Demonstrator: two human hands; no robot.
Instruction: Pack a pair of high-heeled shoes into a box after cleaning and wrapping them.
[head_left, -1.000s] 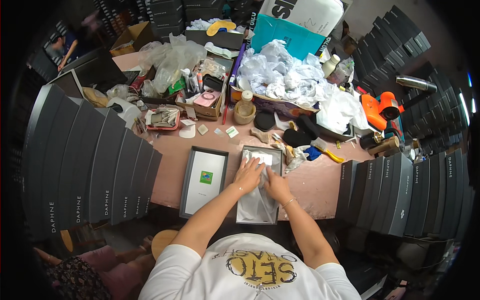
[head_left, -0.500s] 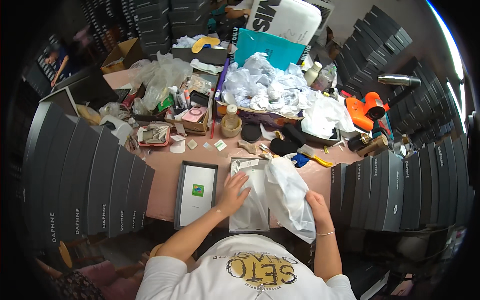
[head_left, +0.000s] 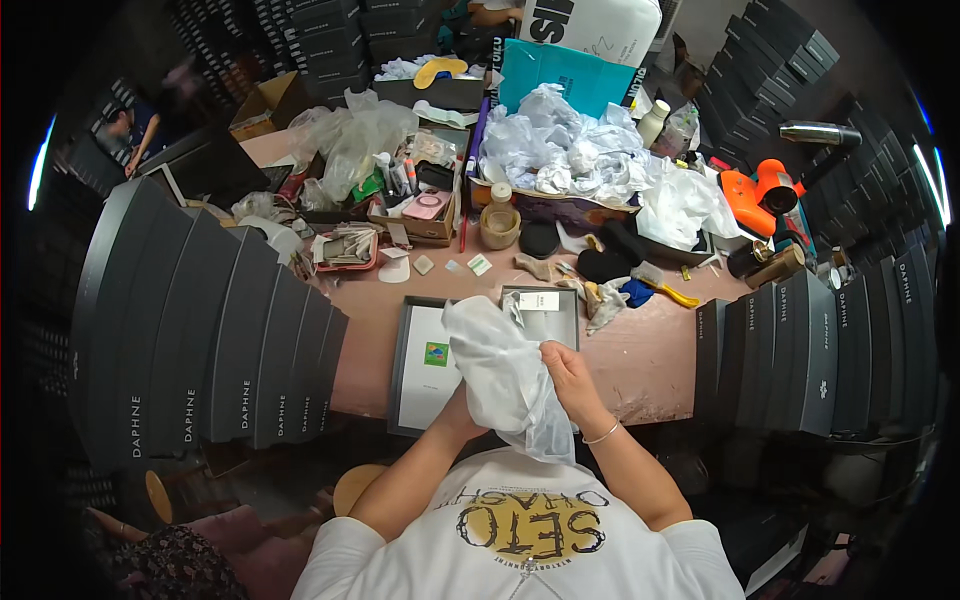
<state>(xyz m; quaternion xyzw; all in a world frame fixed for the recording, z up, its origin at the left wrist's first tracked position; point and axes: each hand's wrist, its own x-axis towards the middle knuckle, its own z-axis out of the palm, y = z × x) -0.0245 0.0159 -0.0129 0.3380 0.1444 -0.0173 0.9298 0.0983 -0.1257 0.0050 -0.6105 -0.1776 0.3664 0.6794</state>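
Observation:
A translucent white plastic bag [head_left: 500, 365] with a bulky pale item inside is held up in front of my chest. My right hand [head_left: 572, 385] pinches its right edge between thumb and fingers. My left hand [head_left: 462, 415] holds it from below on the left, its fingers hidden behind the plastic. Beyond the bag lies an open dark grey shoebox [head_left: 568, 325], partly covered, with white wrapping and a white tag [head_left: 540, 301] at its far end. Left of it lies a shallow grey box lid [head_left: 400, 370], white inside, bearing a green sticker [head_left: 436, 354].
Stacked dark shoeboxes wall both sides, left [head_left: 215, 330] and right [head_left: 800, 350]. Farther back stand a carton of crumpled white paper [head_left: 560, 140], an orange heat gun [head_left: 755, 200], a glue jar [head_left: 500, 222] and a yellow-handled brush [head_left: 670, 287]. A person [head_left: 140, 135] is at the far left.
The bag has moved left, from beside the shoebox to in front of it. My left hand has left the shoebox and come under the bag. The view has shifted slightly.

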